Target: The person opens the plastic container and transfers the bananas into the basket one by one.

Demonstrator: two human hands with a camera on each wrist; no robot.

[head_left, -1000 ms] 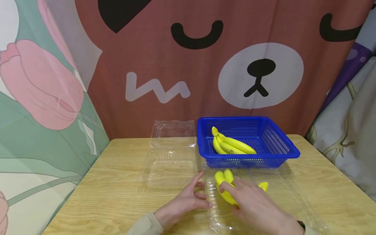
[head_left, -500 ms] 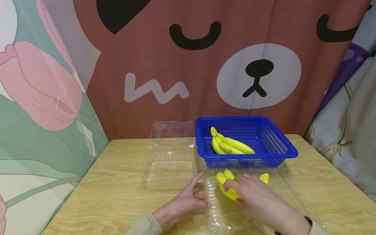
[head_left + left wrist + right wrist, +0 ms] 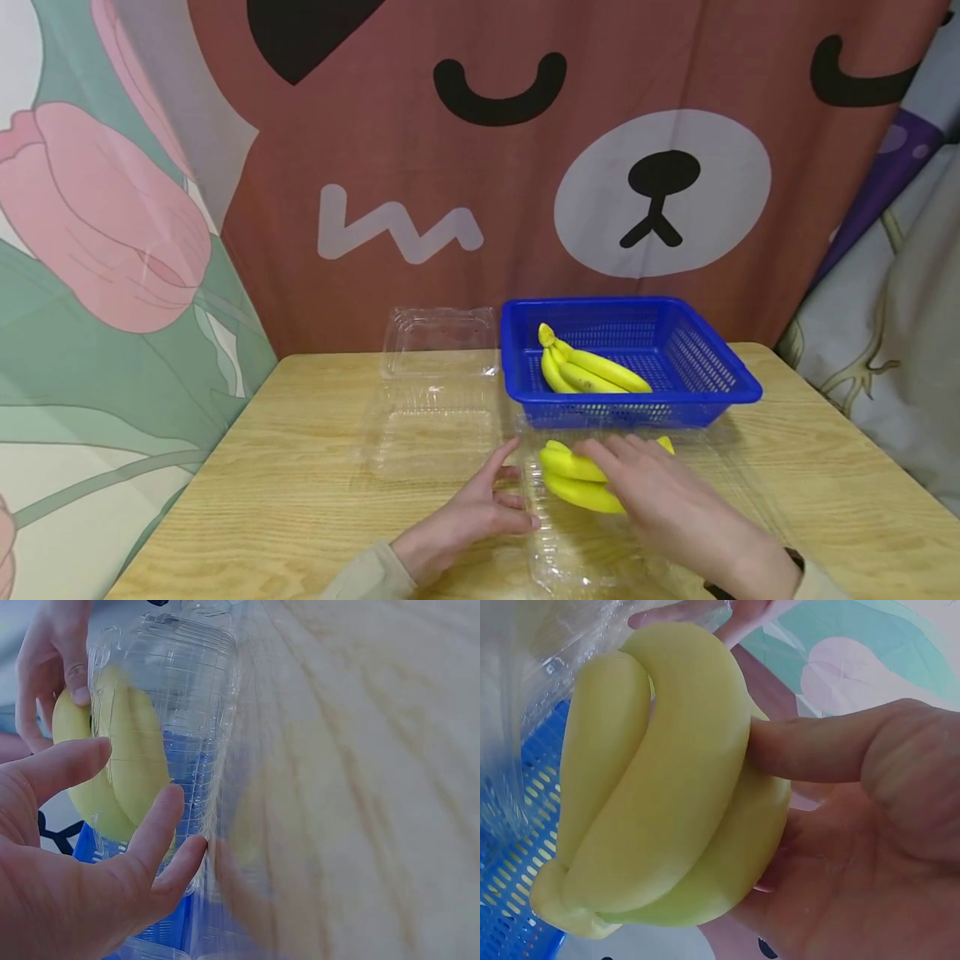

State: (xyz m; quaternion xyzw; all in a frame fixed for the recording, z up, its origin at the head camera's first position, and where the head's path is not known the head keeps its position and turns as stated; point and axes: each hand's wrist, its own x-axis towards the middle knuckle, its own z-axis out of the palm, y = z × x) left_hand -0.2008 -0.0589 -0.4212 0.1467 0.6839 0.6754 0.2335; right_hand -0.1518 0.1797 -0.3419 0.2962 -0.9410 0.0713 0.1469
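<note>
My right hand [image 3: 667, 500] grips a bunch of yellow bananas [image 3: 581, 494] from above, thumb on one side and fingers on the other, as the right wrist view shows. The bananas [image 3: 664, 765] sit in or just over the near clear plastic box [image 3: 540, 558]; whether they touch its bottom I cannot tell. My left hand [image 3: 472, 517] has its fingers spread at the left wall of that box. In the left wrist view, fingertips of the left hand [image 3: 97, 855] are at the clear wall, with the bananas behind it.
A blue perforated basket [image 3: 637, 398] stands behind the near box, with another bunch of bananas [image 3: 592, 371] inside. To its left lies a second clear plastic box [image 3: 435, 467] with its lid raised. A printed curtain [image 3: 375, 292] hangs behind the wooden table [image 3: 277, 467].
My right hand has turned the bananas, so they now lie more sideways, with the tips pointing left. The left hand keeps its place at the box wall.
</note>
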